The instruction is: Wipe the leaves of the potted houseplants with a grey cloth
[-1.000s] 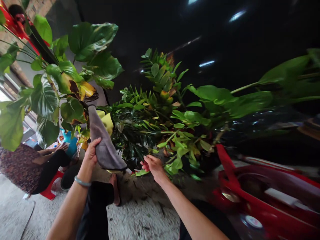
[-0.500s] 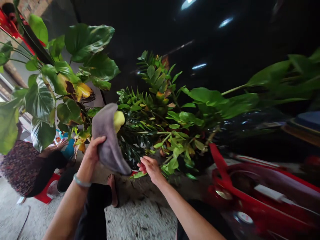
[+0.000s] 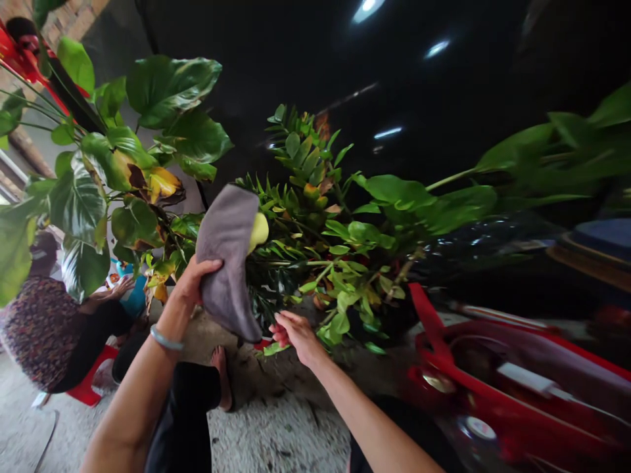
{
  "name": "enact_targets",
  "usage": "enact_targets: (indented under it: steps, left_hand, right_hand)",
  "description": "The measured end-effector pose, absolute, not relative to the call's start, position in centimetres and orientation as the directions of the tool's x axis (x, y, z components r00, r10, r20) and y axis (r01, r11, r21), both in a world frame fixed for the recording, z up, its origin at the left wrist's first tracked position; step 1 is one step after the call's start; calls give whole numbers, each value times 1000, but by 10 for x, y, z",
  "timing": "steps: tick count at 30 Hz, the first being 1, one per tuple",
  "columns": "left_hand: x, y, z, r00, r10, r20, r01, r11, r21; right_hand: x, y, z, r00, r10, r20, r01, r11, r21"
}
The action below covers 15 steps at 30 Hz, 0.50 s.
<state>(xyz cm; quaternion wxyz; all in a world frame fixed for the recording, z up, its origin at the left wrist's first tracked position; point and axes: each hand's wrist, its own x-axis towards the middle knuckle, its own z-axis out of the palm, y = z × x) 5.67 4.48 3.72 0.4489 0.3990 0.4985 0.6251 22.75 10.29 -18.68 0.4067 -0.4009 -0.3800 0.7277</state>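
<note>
Holds up a grey cloth in front of the greenery, broad at the top, curved, tapering to a lower tip turned rightward. Shows a yellow part just past the upper right edge of the grey. Grips the cloth at its left border with the left hand, thumb laid across the grey face, other fingers mostly hidden behind. Wears a pale bracelet on the left wrist. Has the right hand near the lower tip of the cloth, fingers curled inward and thumb close to the forefinger; cannot tell if pinching anything. Has a green leaf just below those fingers.

Faces dense small-leaved plants just beyond both hands, mostly green with a few orange and brown leaves. Has a large-leaved plant to the left, bearing a yellowed leaf with dark edges. Looks onto a dark glossy surface behind, streaked with reflected light. Has a red object at lower right, hollow on top, with a white piece inside; cannot tell what kind. Shows black trousers and a bare foot over a rough grey floor. Shares the space with another person at far left, seated on a red stool.
</note>
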Motion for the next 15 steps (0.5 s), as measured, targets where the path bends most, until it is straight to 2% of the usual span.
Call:
enact_targets:
  steps: [2,5,7,9,12,15]
  left_hand:
    - [67,67,25,-317,948,23,-155,-75,985]
    - [76,70,-18,-301,941,-153,-57,143,988]
    - [73,49,-39,-231,938,-259,15,269,963]
    - [64,24,-40,-114,946,-303,30,308,951]
    - [50,4,-10,-74,975,-208,-28,206,978]
    - [48,22,19,-236,972,-19,-114,-9,993]
  right_hand:
    - [225,102,-184,-356,889,-287,-302,-400,-865]
    - [226,102,-182,-387,875,-289,-319,-421,-849]
    - [229,101,-181,-411,864,-289,-324,-435,-840]
    - [233,100,-180,-434,851,-295,-312,-449,-837]
    - [236,100,-179,-437,840,-322,-293,-471,-832]
    - [234,101,-177,-423,842,-336,-305,-482,-822]
